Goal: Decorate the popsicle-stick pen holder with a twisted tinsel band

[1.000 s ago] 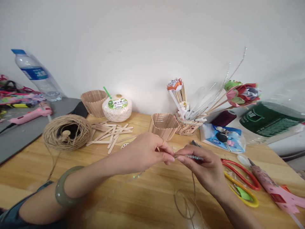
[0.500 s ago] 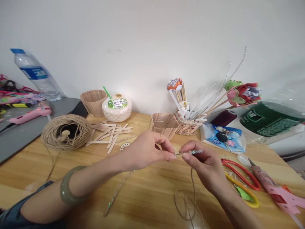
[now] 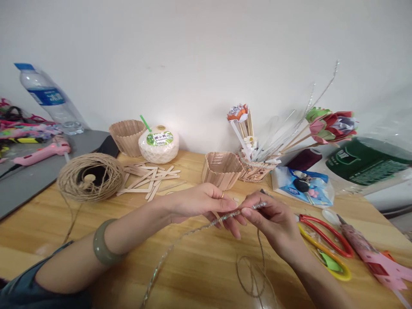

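My right hand (image 3: 273, 219) pinches a silver tinsel pipe cleaner (image 3: 196, 229) between thumb and forefinger, near its short upper end. From there the sparkly strand runs down and left towards the bottom of the view. My left hand (image 3: 209, 204) meets the right at the pinch, its thumb on the strand and its other fingers behind and below it. A thin brown twine (image 3: 262, 257) hangs from beneath my right hand and curls loosely on the wooden table (image 3: 199, 274). How twine and pipe cleaner join is hidden by the fingers.
Behind the hands stand a wooden-stick basket (image 3: 222, 171) and a decorated holder (image 3: 254, 171) with paper flowers. Scissors (image 3: 334, 236) and a pink glue gun (image 3: 373, 257) lie right. To the left are a twine ball (image 3: 90, 178), craft sticks (image 3: 154, 182) and a white coconut (image 3: 159, 146).
The pipe cleaner's long end, lying lower left before, now stretches up to the fingertips. My left hand has turned and moved slightly right, its lower fingers extended. The right hand keeps its pinch.
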`<state>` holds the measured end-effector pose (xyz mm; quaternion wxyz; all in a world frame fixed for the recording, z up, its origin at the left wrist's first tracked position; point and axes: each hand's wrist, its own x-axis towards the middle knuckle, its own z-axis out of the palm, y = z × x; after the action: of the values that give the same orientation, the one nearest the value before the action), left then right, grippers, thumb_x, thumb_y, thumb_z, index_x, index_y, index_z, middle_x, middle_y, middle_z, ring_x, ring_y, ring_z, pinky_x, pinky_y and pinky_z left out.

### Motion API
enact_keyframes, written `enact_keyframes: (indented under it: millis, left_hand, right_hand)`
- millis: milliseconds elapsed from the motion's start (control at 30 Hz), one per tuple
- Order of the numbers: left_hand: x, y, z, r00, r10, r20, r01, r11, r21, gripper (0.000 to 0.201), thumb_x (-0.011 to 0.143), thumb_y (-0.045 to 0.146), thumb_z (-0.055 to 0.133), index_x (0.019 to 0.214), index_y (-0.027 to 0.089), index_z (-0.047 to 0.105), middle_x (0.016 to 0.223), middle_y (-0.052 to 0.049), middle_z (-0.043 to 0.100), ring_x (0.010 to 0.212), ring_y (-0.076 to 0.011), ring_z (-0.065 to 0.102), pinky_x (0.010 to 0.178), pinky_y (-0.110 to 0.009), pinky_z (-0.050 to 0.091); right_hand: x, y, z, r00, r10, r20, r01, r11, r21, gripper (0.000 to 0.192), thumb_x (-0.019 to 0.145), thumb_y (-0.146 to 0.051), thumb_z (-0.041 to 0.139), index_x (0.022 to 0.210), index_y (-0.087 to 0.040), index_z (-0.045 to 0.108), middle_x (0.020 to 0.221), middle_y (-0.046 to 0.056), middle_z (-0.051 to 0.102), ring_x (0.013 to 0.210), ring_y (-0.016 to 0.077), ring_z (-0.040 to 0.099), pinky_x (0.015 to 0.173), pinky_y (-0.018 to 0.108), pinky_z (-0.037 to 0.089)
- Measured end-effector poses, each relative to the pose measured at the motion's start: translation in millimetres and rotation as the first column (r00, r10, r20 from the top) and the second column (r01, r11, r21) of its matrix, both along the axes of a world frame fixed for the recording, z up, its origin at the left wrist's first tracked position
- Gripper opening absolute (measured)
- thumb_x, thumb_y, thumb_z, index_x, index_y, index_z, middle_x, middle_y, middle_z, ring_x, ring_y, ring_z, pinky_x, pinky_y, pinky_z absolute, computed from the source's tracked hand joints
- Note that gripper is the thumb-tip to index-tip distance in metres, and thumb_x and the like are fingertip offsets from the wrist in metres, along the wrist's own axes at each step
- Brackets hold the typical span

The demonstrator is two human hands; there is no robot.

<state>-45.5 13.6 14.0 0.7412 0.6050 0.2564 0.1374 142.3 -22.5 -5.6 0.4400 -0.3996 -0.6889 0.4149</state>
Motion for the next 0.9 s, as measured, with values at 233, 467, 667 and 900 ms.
enact_keyframes:
  millis: [233,467,667,900]
  left_hand:
    - [3,2,-9.0,0.995,0.098,0.027,-0.095,0.992,-0.084,0.016,0.077,0.029,0.062,0.071,0.015,0.066,0.062,0.001,0.067,0.069,-0.0095,0.06,0.067,-0.021,0.038]
    - [4,1,-6.6,0.982,0.181,-0.058,-0.183,0.982,-0.036,0.012,0.07,0.028,0.067,0.068,0.016,0.067,0.056,0.002,0.065,0.07,-0.0107,0.058,0.071,-0.023,0.04]
    - [5,4,-9.7,0.972,0.222,-0.071,-0.224,0.974,-0.028,0.012,0.064,0.027,0.07,0.062,0.016,0.067,0.057,0.002,0.065,0.065,-0.0097,0.056,0.071,-0.023,0.041]
    - [8,6,-13.2,0.963,0.258,-0.072,-0.256,0.966,0.044,0.018,0.056,0.029,0.075,0.056,0.015,0.064,0.056,0.002,0.063,0.059,-0.01,0.053,0.062,-0.023,0.039]
  right_hand:
    - [-1,3,-1.3,1.0,0.022,0.003,-0.022,0.999,-0.039,0.015,0.078,-0.029,0.062,0.067,-0.019,0.061,0.06,-0.001,0.063,0.056,0.0102,0.056,0.051,0.019,0.043]
    - [1,4,-1.7,0.997,0.014,0.082,-0.006,0.996,-0.088,0.017,0.08,-0.032,0.059,0.07,-0.019,0.061,0.064,-0.001,0.062,0.058,0.0106,0.054,0.053,0.02,0.042]
    - [1,7,-6.3,0.989,-0.019,0.146,0.033,0.995,-0.091,0.02,0.079,-0.037,0.059,0.071,-0.019,0.062,0.062,-0.001,0.059,0.056,0.0109,0.049,0.051,0.021,0.037]
    - [4,10,-9.8,0.994,-0.021,0.11,0.034,0.992,-0.118,0.021,0.078,-0.038,0.059,0.069,-0.018,0.06,0.059,-0.002,0.054,0.053,0.0096,0.043,0.048,0.021,0.032]
